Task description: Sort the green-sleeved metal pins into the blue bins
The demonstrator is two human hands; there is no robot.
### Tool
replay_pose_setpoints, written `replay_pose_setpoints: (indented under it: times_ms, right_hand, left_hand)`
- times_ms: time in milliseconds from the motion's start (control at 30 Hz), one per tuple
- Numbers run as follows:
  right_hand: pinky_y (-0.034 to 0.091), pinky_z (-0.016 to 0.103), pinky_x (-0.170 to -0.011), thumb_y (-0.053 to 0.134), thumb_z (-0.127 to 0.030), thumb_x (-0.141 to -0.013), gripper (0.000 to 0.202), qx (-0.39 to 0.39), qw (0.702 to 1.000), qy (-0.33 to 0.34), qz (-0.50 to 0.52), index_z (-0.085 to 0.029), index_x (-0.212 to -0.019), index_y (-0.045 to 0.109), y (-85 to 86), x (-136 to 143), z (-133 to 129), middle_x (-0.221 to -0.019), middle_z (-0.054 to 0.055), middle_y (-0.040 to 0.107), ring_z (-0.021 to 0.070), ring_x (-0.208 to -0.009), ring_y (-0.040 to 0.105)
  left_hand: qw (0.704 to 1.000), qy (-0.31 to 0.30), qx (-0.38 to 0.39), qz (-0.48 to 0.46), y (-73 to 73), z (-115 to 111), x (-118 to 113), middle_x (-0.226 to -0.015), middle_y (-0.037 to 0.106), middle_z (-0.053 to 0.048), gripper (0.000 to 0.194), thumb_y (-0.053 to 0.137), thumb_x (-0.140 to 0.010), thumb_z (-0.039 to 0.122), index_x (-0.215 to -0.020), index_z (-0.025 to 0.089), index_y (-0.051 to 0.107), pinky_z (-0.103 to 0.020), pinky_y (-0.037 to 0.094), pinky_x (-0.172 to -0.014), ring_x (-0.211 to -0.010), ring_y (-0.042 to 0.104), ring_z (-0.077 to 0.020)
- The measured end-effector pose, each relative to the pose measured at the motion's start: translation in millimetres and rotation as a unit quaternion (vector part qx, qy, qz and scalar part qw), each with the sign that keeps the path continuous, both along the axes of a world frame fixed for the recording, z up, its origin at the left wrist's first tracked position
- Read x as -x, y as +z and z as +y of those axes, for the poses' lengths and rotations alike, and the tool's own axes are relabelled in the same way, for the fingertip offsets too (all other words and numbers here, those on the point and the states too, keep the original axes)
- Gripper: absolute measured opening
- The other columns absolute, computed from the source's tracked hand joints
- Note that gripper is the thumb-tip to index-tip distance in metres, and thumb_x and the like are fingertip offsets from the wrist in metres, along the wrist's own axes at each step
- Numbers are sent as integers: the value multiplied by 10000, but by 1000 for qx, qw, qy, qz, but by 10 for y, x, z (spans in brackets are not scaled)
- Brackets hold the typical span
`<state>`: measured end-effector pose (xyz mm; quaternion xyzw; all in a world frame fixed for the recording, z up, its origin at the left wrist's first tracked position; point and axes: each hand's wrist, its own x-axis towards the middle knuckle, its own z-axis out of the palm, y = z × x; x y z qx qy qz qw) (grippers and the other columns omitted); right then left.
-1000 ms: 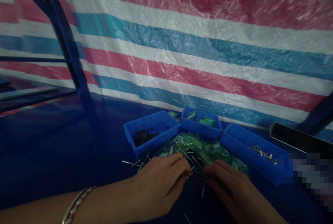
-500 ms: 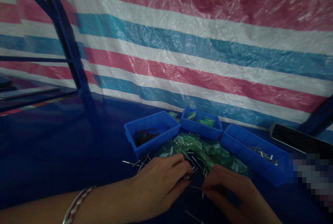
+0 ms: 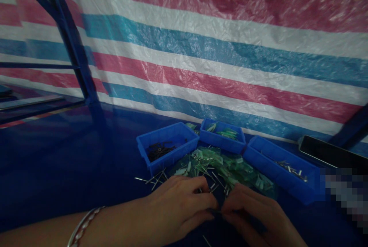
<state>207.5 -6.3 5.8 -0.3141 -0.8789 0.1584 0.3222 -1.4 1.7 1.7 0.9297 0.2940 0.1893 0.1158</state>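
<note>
My left hand (image 3: 184,205), with a bracelet at the wrist, has its thumb and fingers pinched together at the lower middle. Facing it almost tip to tip is my right hand (image 3: 253,212), its fingers closed too. Whatever lies between the fingertips is too small and dark to make out. Just beyond the hands are loose thin metal pins (image 3: 212,176) and a pile of green plastic packets (image 3: 230,166). More pins (image 3: 156,179) lie left of my left hand.
Behind the pile stand three blue bins: the left bin (image 3: 172,159) holds dark screws, the middle bin (image 3: 222,145) green packets, the right bin (image 3: 284,184) metal pieces. A dark phone-like device (image 3: 330,155) lies at the right, before a striped plastic sheet (image 3: 201,55).
My left hand has moved slightly right and down, so its fingertips are now close to those of my right hand. The thin piece that showed at my right fingertips is now mostly hidden.
</note>
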Motion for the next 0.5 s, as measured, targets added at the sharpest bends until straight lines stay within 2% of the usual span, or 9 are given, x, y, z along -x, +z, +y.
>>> replay_pose_setpoints:
  times_ms: [233, 500]
  right_hand:
    - [517, 196, -605, 511, -96, -834, 166, 4, 1000, -13, -3, -227, -807, 610, -6, -7, 5, -750, 0, 654, 122, -675, 635]
    - [495, 147, -599, 540, -54, -792, 201, -9, 1000, -17, 24, -246, -813, 592, -28, -25, -1, -733, -44, 645, 88, -654, 627]
  left_hand:
    - [1000, 14, -10, -26, -38, 7, -15, -908, 572, 5, 76, 552, -902, 149, -954, 201, 535, -244, 417, -675, -782, 565, -148]
    - [998, 21, -25, -52, -32, 8, -20, -873, 568, 9, 101, 510, -901, 106, -930, 200, 531, -236, 414, -645, -740, 555, -139]
